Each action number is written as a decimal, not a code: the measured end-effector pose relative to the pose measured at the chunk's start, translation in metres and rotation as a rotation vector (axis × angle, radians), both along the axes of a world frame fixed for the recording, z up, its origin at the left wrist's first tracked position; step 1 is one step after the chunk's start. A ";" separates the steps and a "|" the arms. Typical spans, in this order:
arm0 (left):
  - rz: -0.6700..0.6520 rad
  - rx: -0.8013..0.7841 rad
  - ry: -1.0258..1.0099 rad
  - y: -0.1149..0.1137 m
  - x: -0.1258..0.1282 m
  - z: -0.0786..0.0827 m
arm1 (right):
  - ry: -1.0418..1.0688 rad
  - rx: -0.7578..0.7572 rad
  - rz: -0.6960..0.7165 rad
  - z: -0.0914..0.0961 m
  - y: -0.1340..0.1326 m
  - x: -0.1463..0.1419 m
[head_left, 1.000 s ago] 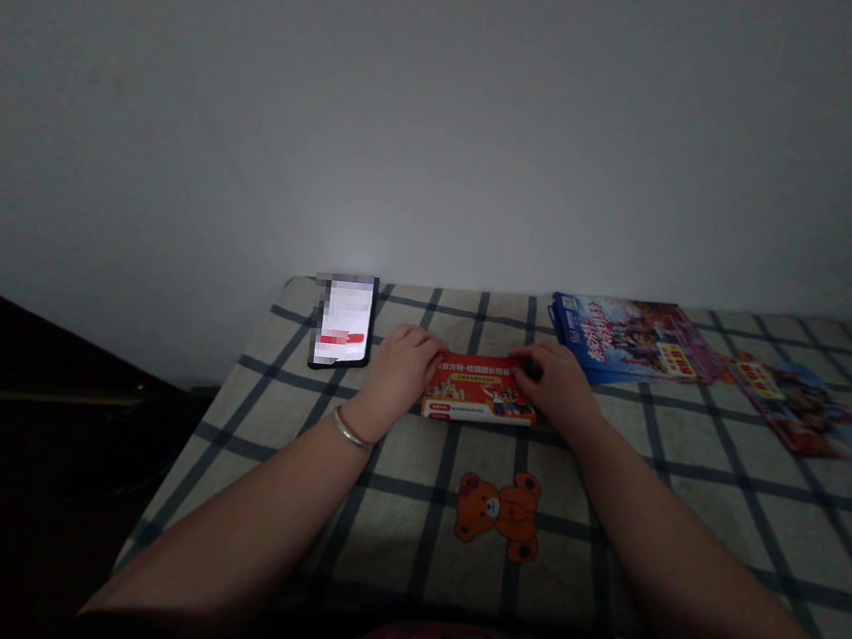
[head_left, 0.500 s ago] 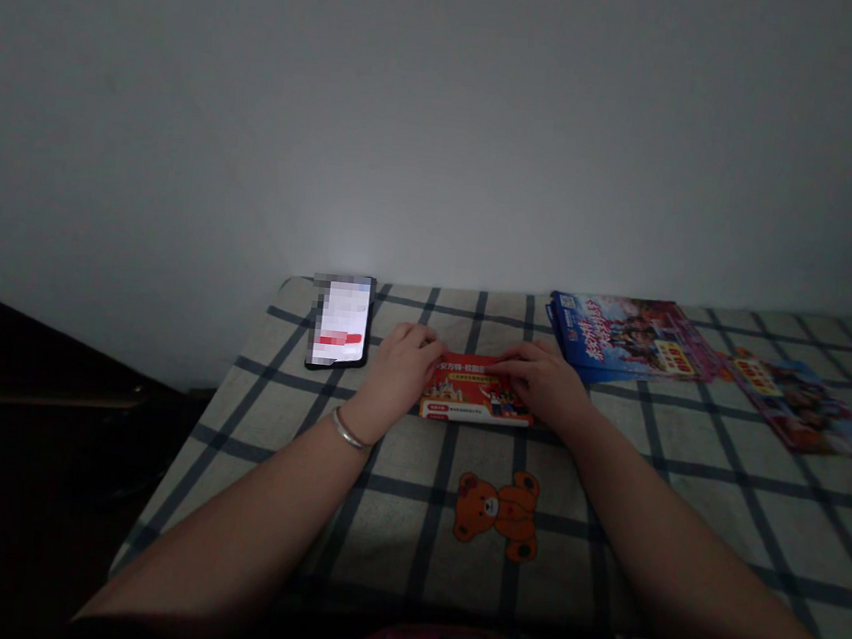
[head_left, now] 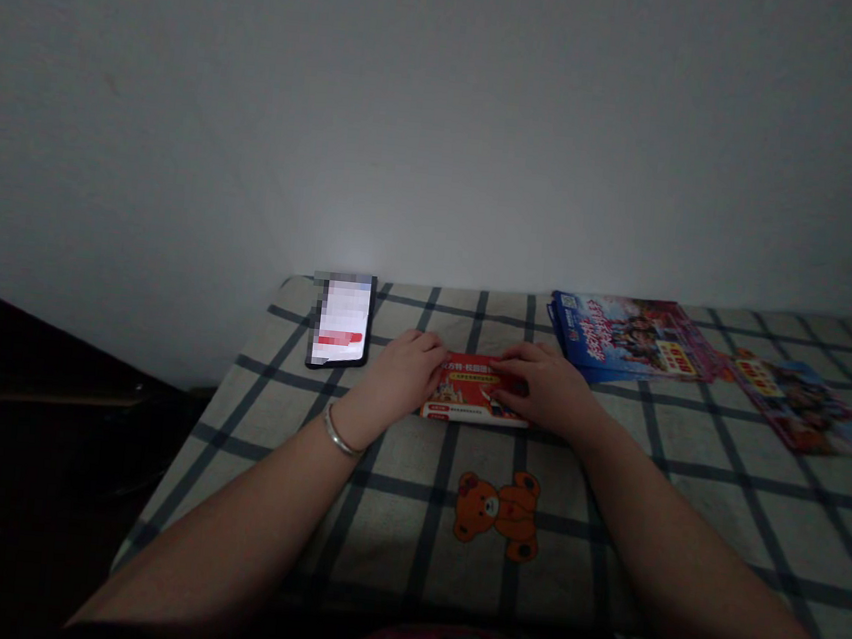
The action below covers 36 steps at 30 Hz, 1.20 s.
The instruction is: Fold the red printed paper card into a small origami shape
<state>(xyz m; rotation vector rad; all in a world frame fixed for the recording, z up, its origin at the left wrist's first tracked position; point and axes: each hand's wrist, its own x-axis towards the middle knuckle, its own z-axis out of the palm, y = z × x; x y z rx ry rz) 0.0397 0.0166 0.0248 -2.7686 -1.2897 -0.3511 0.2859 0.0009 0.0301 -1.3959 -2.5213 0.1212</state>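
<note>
A red printed flyer [head_left: 462, 391] with a white strip along its near edge lies on the checked tablecloth [head_left: 394, 497]. My left hand [head_left: 404, 373], with a silver bangle at the wrist, grips its left edge with curled fingers. At the opposite side, my right hand [head_left: 544, 386] holds the flyer's right edge, its thumb lying over the printed face and its fingers bent near the far edge. Parts of the flyer are covered by both hands. Whether the paper is folded, I cannot tell.
A lit smartphone [head_left: 342, 322] lies to the left near the wall. Several blue and pink flyers [head_left: 627, 337] are stacked at the back right, and another colourful flyer [head_left: 802, 401] lies further right. An orange bear print [head_left: 498, 512] marks the cloth nearer me.
My right thumb has shifted inward over the flyer's face, covering more of its right side. My left hand and wrist have moved slightly. The flyer stays in about the same place.
</note>
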 end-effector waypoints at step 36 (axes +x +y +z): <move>0.103 0.025 0.002 -0.036 0.015 -0.002 | -0.049 0.043 -0.088 0.003 -0.025 -0.019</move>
